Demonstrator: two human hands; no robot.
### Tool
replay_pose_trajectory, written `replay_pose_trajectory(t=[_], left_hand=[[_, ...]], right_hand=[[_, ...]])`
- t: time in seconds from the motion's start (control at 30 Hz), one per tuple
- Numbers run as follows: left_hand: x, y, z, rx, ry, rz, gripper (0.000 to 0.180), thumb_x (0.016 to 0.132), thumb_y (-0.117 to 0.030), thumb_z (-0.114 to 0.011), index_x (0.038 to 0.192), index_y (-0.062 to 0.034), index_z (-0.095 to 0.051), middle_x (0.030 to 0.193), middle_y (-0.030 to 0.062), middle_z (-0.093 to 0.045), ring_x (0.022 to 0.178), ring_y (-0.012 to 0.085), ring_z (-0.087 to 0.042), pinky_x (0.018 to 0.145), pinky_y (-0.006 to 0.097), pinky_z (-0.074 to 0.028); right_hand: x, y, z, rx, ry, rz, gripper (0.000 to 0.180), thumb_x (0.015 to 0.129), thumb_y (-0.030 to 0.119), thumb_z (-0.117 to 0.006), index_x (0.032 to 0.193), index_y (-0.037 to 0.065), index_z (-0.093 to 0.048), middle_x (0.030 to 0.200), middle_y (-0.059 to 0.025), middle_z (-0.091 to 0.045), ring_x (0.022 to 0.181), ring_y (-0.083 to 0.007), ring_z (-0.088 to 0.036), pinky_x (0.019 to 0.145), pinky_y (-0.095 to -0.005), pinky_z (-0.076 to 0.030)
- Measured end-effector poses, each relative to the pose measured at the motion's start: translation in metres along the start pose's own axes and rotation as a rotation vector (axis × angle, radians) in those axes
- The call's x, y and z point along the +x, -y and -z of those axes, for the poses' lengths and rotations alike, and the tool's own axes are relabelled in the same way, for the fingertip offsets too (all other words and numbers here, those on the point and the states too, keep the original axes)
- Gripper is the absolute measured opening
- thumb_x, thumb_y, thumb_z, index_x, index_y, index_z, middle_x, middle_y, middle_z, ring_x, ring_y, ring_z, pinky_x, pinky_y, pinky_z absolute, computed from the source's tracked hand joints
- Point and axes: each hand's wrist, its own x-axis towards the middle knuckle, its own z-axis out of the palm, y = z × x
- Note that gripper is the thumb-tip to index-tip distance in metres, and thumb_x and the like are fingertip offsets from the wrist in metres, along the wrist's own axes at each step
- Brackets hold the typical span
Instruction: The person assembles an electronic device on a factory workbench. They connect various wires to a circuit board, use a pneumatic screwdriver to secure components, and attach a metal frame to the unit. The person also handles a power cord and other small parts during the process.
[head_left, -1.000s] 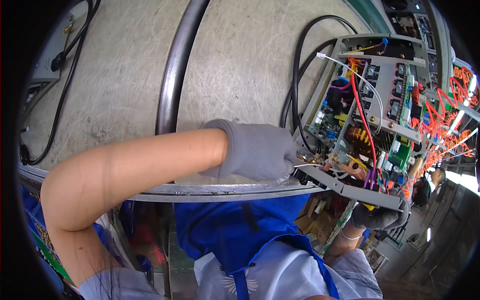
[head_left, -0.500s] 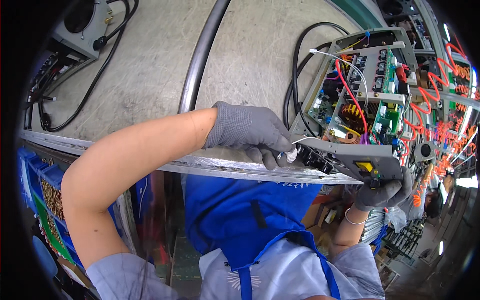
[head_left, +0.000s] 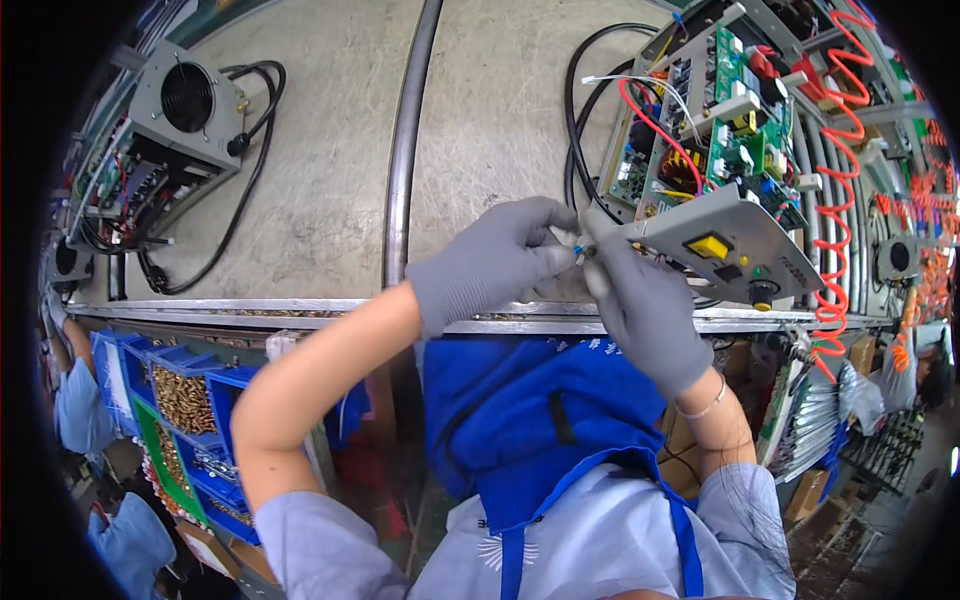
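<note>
Grey worn bench point(head_left: 300, 190) carries an open circuit unit point(head_left: 720, 140); both gloved hands pinch its small connector point(head_left: 578, 246).

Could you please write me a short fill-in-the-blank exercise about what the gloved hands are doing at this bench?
1. Both hands wear ____ gloves, the left hand meeting the right hand over a small part.
2. The grey panel beside the right hand carries a square ____ button.
3. Behind the panel stands a ____ circuit board with red and black wires.
4. At the far left of the bench sits a grey box with a round ____.

Missing words: grey; yellow; green; fan
</note>
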Motion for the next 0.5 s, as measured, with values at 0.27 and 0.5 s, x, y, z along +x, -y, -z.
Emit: replay_pose_trajectory(t=[0.27, 0.5], left_hand=[[-0.021, 0.014, -0.034, 0.277, -0.387, -0.441, 0.038, 0.096, -0.014, -0.051, 0.131, 0.001, -0.049, 0.075, 0.004, -0.057, 0.069, 0.0082, -0.056, 0.064, 0.023, -0.047], [-0.012, 0.012, -0.044, -0.095, -0.459, -0.333, 0.04, 0.096, -0.014, -0.049, 0.133, -0.0005, -0.047, 0.071, 0.0035, -0.056, 0.065, 0.0102, -0.054, 0.062, 0.028, -0.047]], right_hand=[[0.004, -0.002, -0.006, 0.054, -0.004, -0.044, 0.024, 0.091, 0.015, -0.058, 0.115, 0.013, -0.059, 0.079, -0.0137, -0.064, 0.072, -0.0326, -0.065, 0.061, -0.0434, -0.049], [0.004, -0.009, -0.013, 0.218, -0.044, -0.015, 0.024, 0.094, 0.02, -0.056, 0.117, 0.014, -0.057, 0.08, -0.0119, -0.065, 0.072, -0.0319, -0.065, 0.064, -0.0444, -0.049]])
